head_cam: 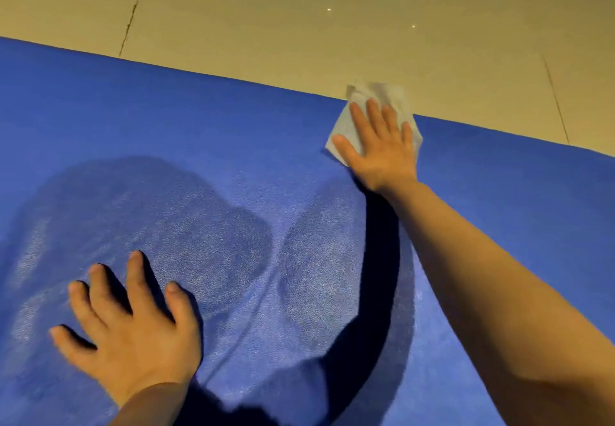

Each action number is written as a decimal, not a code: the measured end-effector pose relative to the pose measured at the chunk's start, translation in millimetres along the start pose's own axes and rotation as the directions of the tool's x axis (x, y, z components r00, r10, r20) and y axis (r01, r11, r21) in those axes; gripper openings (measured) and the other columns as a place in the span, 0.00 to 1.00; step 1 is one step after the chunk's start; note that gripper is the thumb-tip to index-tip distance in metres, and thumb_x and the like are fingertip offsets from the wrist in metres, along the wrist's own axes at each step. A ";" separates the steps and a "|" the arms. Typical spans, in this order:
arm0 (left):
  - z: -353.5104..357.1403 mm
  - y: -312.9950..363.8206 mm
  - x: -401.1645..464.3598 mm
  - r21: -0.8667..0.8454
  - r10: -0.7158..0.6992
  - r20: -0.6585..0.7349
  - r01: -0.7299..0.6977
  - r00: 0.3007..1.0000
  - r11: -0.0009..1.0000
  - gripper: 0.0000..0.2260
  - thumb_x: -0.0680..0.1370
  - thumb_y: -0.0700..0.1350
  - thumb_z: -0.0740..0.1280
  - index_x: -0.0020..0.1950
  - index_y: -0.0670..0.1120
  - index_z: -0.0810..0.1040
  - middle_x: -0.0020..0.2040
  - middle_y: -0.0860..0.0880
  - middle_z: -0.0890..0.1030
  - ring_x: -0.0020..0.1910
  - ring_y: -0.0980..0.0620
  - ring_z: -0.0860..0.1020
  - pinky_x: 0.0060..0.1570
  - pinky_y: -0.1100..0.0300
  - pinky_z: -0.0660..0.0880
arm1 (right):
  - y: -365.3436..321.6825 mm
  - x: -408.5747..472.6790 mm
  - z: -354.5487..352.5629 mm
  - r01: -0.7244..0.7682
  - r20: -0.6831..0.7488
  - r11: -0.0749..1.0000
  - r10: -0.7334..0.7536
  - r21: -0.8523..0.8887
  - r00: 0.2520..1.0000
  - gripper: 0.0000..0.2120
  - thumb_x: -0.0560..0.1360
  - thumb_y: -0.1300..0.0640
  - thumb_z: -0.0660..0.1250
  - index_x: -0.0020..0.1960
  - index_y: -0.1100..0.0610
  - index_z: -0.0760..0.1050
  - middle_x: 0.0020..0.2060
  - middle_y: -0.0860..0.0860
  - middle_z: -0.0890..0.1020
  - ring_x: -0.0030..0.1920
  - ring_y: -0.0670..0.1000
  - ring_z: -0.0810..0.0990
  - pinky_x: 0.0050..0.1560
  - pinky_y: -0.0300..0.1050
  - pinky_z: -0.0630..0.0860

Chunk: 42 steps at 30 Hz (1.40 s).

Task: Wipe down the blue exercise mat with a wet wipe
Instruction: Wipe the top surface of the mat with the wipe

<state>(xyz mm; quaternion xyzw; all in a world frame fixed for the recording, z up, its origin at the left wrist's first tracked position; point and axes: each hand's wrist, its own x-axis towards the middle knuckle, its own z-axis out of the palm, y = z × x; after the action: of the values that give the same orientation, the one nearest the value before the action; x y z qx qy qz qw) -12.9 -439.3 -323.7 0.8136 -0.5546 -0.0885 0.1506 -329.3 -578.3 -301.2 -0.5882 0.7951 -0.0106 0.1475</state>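
The blue exercise mat [199,132] fills most of the view, its far edge running from upper left down to the right. My right hand [379,146] lies flat with straight fingers on a pale wet wipe [382,96], pressing it at the mat's far edge. Part of the wipe hangs over onto the floor. My left hand [129,329] rests flat on the near part of the mat, fingers spread, holding nothing. Damp, shiny streaks mark the mat between the two hands.
Beige tiled floor [299,9] with dark grout lines lies beyond the mat's far edge. Shadows of my arms fall across the middle of the mat.
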 end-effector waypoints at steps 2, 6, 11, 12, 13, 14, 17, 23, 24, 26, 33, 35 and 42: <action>0.0 1.9 -1.1 -0.028 0.005 -0.016 -0.005 1.000 1.000 0.28 0.76 0.55 0.54 0.74 0.47 0.68 0.77 0.39 0.60 0.78 0.39 0.53 0.70 0.28 0.49 | 60.9 -6.5 -17.6 -0.230 -0.034 0.973 0.231 0.032 0.972 0.32 0.80 0.35 0.48 0.80 0.44 0.46 0.80 0.47 0.45 0.79 0.50 0.41 0.77 0.56 0.38; 1.6 2.0 -1.4 -0.007 0.049 -0.066 -0.050 0.997 0.999 0.26 0.77 0.52 0.57 0.74 0.45 0.69 0.75 0.37 0.62 0.77 0.37 0.56 0.69 0.28 0.50 | 99.7 -10.7 -30.1 -0.516 -0.016 0.854 0.518 0.062 0.855 0.29 0.82 0.41 0.44 0.81 0.49 0.43 0.80 0.50 0.43 0.79 0.54 0.41 0.76 0.60 0.40; 4.2 -0.5 -2.6 0.023 0.054 -0.085 -0.053 0.995 0.998 0.25 0.78 0.51 0.57 0.74 0.45 0.69 0.75 0.37 0.63 0.76 0.38 0.57 0.69 0.29 0.51 | 6.1 -3.4 -2.5 -0.467 -0.082 0.883 0.469 0.053 0.879 0.26 0.85 0.50 0.45 0.80 0.51 0.43 0.80 0.52 0.44 0.79 0.59 0.42 0.75 0.64 0.42; 4.8 -1.0 -2.3 0.029 0.057 -0.090 -0.055 0.994 0.998 0.25 0.78 0.51 0.57 0.74 0.45 0.69 0.75 0.37 0.63 0.76 0.38 0.57 0.69 0.29 0.51 | -18.7 -2.4 2.6 -0.385 -0.072 0.923 0.384 0.012 0.920 0.26 0.84 0.50 0.45 0.80 0.52 0.42 0.80 0.52 0.44 0.79 0.59 0.41 0.75 0.64 0.41; 5.4 -1.5 -1.7 0.038 0.063 -0.096 -0.060 0.993 0.997 0.25 0.78 0.51 0.57 0.74 0.45 0.69 0.74 0.37 0.63 0.76 0.38 0.57 0.69 0.29 0.51 | -46.7 -2.5 8.2 -0.288 -0.046 0.958 0.288 -0.005 0.957 0.27 0.84 0.50 0.45 0.80 0.52 0.41 0.80 0.52 0.43 0.79 0.59 0.41 0.75 0.64 0.40; 5.9 -1.7 -1.2 0.042 0.065 -0.099 -0.061 0.993 0.997 0.25 0.78 0.51 0.57 0.74 0.45 0.69 0.74 0.37 0.64 0.76 0.38 0.57 0.69 0.30 0.50 | -77.0 -4.9 14.6 -0.172 -0.017 0.985 0.172 -0.004 0.985 0.27 0.84 0.49 0.45 0.80 0.51 0.42 0.80 0.51 0.43 0.79 0.58 0.40 0.75 0.63 0.38; 5.7 -2.0 0.2 0.033 0.058 -0.086 -0.056 0.995 0.998 0.25 0.78 0.51 0.56 0.74 0.44 0.69 0.75 0.37 0.63 0.76 0.37 0.57 0.69 0.30 0.50 | -162.5 -34.0 39.6 0.283 0.036 0.959 -0.283 0.002 0.958 0.26 0.84 0.46 0.46 0.80 0.47 0.46 0.80 0.49 0.45 0.79 0.56 0.39 0.74 0.63 0.32; 1.9 -3.3 1.9 0.006 0.053 -0.045 -0.053 0.998 0.999 0.26 0.77 0.51 0.57 0.73 0.44 0.69 0.75 0.37 0.62 0.77 0.37 0.55 0.69 0.29 0.49 | -102.7 -39.2 36.6 0.236 -0.018 0.972 -0.235 0.009 0.972 0.27 0.82 0.39 0.49 0.79 0.43 0.48 0.80 0.44 0.47 0.79 0.49 0.44 0.74 0.56 0.34; 1.4 -3.3 1.2 0.002 0.056 -0.042 -0.056 0.998 0.998 0.26 0.77 0.51 0.57 0.73 0.44 0.69 0.75 0.37 0.62 0.77 0.37 0.55 0.69 0.28 0.50 | -71.5 -36.9 29.0 0.129 -0.036 0.992 -0.128 0.013 0.991 0.28 0.82 0.39 0.49 0.79 0.43 0.47 0.80 0.45 0.46 0.79 0.49 0.44 0.74 0.57 0.35; 1.0 -2.9 -0.2 0.003 0.062 -0.050 -0.062 0.997 0.998 0.26 0.77 0.51 0.57 0.73 0.44 0.69 0.75 0.37 0.62 0.77 0.37 0.55 0.68 0.28 0.51 | -1.4 -39.6 11.6 -0.107 -0.008 0.994 0.108 0.035 0.994 0.28 0.82 0.39 0.48 0.80 0.43 0.45 0.80 0.46 0.44 0.79 0.50 0.41 0.75 0.58 0.36; 6.3 -3.2 -0.7 0.041 0.061 -0.089 -0.058 0.994 0.998 0.25 0.77 0.50 0.58 0.73 0.44 0.70 0.74 0.37 0.64 0.76 0.38 0.57 0.69 0.30 0.49 | 99.5 -75.5 -4.5 -0.576 -0.123 0.810 0.586 0.110 0.801 0.28 0.83 0.43 0.43 0.81 0.50 0.46 0.80 0.52 0.47 0.79 0.56 0.45 0.76 0.60 0.43; 5.3 -4.1 -0.4 0.035 0.055 -0.087 -0.052 0.995 0.998 0.26 0.77 0.51 0.57 0.73 0.44 0.71 0.74 0.37 0.64 0.76 0.38 0.57 0.69 0.31 0.49 | 63.8 -68.1 3.3 -0.467 -0.175 0.880 0.474 0.084 0.863 0.28 0.82 0.45 0.38 0.80 0.53 0.50 0.79 0.56 0.51 0.78 0.61 0.49 0.74 0.60 0.48; -0.1 2.0 3.4 0.031 0.011 -0.019 -0.010 1.000 0.999 0.29 0.75 0.55 0.53 0.74 0.46 0.70 0.76 0.39 0.62 0.78 0.39 0.54 0.70 0.30 0.47 | -145.9 -101.4 65.1 0.323 -0.178 0.941 -0.303 0.099 0.936 0.27 0.80 0.43 0.48 0.74 0.52 0.69 0.75 0.53 0.67 0.76 0.60 0.61 0.76 0.60 0.50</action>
<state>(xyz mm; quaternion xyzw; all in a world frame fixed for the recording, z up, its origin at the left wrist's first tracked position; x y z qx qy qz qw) -13.4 -443.1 -322.9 0.8137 -0.5587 -0.0715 0.1439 -150.3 -517.9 -313.2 -0.6940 0.6982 -0.1316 0.1166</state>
